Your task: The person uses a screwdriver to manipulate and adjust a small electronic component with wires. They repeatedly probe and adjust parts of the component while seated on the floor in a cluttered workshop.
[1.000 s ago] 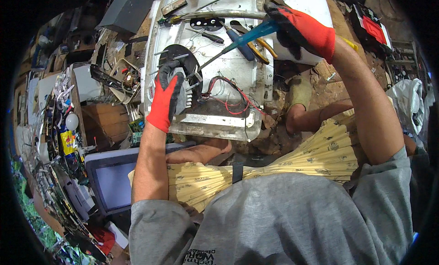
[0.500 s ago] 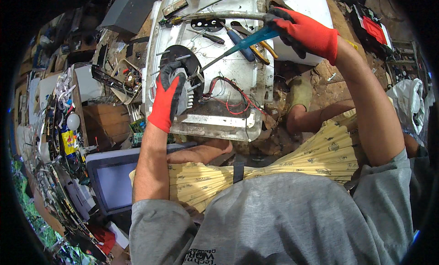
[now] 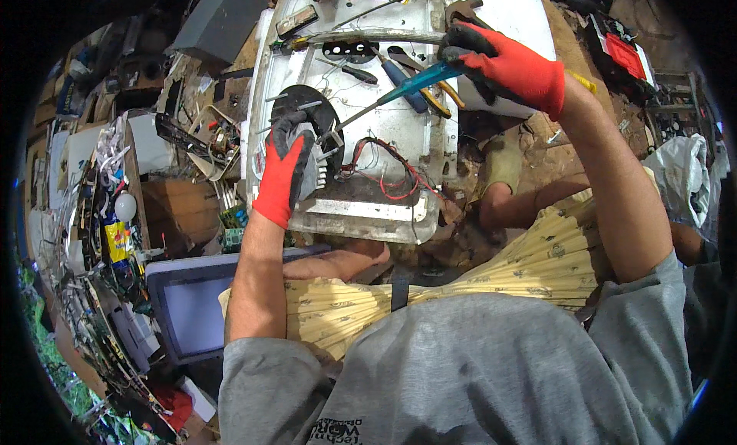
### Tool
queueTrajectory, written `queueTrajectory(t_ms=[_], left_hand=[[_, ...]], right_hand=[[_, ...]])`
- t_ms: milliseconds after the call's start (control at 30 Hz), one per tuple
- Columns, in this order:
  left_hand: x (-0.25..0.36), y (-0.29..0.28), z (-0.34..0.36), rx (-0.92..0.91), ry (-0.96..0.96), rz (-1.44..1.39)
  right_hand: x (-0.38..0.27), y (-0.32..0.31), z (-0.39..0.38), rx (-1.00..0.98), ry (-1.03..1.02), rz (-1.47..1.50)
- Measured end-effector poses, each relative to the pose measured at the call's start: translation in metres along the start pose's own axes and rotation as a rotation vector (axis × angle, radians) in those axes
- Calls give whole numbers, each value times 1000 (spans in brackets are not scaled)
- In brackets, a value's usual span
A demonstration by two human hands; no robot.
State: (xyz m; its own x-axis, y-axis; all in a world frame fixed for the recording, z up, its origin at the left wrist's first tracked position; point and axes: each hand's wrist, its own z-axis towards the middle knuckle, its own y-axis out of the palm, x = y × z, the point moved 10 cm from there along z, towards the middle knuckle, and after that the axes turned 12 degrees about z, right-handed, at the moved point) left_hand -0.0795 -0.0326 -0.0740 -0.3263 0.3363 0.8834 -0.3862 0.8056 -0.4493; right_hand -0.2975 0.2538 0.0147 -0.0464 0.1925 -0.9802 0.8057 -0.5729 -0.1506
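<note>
At far left, has a cluttered heap of scrap [image 3: 107, 307] with a round white bulb [image 3: 125, 207] and a bright yellow plastic packet [image 3: 117, 242] in it. Further right, near the body, has a flat rectangular panel with a grey frame [image 3: 188, 311], and beyond it a dark open casing [image 3: 203, 134] with electronic parts inside. Has the left hand [image 3: 285, 165], gloved in red and black, clamped on a grey finned metal block [image 3: 311, 176] at the near left part of a white, flat desk [image 3: 411, 126] with a grimy rim. Beside the block, has a round black plate [image 3: 318, 115] bristling with metal rods. Points at the block's right side a long screwdriver with a metal shaft and translucent blue handle [image 3: 414, 84]; cannot tell whether touching. Just right of the block, has a loose tangle of red and black wires [image 3: 391, 169]; farther out, a small black-handled screwdriver [image 3: 359, 74] and a dark-blue-handled tool [image 3: 403, 80]. Has the right hand [image 3: 495, 65], similarly gloved, wrapped round the blue handle's end, well apart from the left. At far right, has a crumpled white plastic bag [image 3: 685, 180].
</note>
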Motion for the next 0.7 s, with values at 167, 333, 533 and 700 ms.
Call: queueTrajectory(t_ms=[167, 333, 533, 700], left_hand=[[12, 12, 4, -37, 43, 33], [10, 4, -2, -26, 35, 32], [-12, 4, -4, -15, -249, 169], [-49, -15, 7, 26, -207, 23]], right_hand=[[1, 0, 3, -106, -143, 439], [3, 0, 0, -13, 181, -51], [4, -16, -6, 100, -74, 187], [6, 4, 8, 6, 168, -54]])
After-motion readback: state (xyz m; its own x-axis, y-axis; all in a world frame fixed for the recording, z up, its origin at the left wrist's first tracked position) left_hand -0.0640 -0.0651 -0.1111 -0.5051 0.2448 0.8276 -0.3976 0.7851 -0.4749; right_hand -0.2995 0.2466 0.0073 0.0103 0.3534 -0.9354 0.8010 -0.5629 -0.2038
